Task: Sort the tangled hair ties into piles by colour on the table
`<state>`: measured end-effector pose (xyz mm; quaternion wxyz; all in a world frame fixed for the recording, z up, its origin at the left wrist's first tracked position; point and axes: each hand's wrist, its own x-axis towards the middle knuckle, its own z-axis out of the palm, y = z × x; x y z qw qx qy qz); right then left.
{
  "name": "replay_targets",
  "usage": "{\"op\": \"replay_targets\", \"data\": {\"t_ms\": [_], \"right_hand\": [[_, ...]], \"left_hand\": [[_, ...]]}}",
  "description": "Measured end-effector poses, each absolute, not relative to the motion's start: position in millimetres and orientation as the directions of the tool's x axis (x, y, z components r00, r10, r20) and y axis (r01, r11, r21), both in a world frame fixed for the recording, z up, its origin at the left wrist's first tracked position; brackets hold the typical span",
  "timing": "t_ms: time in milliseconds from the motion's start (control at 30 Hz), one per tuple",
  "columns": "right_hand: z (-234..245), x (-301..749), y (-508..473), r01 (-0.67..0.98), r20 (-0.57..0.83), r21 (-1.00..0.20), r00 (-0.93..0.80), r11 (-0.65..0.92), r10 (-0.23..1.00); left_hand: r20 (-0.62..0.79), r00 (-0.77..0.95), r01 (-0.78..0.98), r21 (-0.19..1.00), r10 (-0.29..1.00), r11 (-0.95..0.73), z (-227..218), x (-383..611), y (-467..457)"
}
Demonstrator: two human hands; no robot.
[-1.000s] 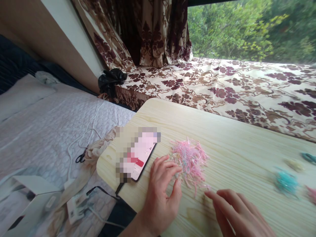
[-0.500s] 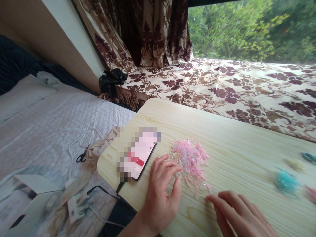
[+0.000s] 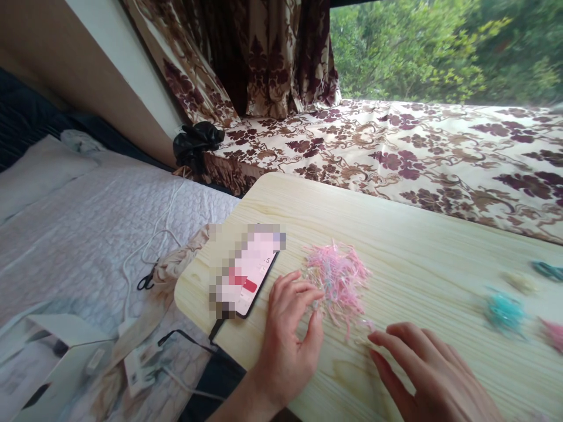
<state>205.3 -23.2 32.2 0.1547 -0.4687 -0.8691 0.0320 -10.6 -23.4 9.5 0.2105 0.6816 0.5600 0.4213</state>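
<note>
A heap of thin pink elastic bands (image 3: 338,279) lies on a pale wooden table (image 3: 396,234). My left hand (image 3: 288,343) rests on the table at the heap's near left edge, fingers apart, fingertips touching the bands. My right hand (image 3: 422,375) lies at the lower right, fingers stretched toward the heap's near edge, index tip close to a few stray bands. Neither hand holds anything that I can make out.
A phone (image 3: 246,275) with a lit screen lies left of the heap, a cable running off the table edge. Small turquoise (image 3: 504,310), cream (image 3: 521,282) and pink (image 3: 553,334) piles sit at the right. Left is a bed with scissors (image 3: 144,282), white cable and box (image 3: 57,357).
My right hand has slid slightly up and left toward the heap. The view shifted a little; my left hand stays almost still.
</note>
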Motion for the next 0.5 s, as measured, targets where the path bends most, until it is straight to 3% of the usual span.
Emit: {"op": "replay_targets", "data": {"t_ms": [233,500], "right_hand": [[36.8,202.5,-18.6,0.798,0.189,-0.151,-0.556,0.583,0.81],[32.7,197.4,-22.6,0.796,0.237,-0.154,-0.545,0.585,0.804]], "left_hand": [[0.341,0.013,0.582,0.761,0.94,-0.285,9.2,-10.8,-22.6],[0.349,0.008,0.605,0.744,0.937,-0.283,9.4,-10.3,-21.9]]}}
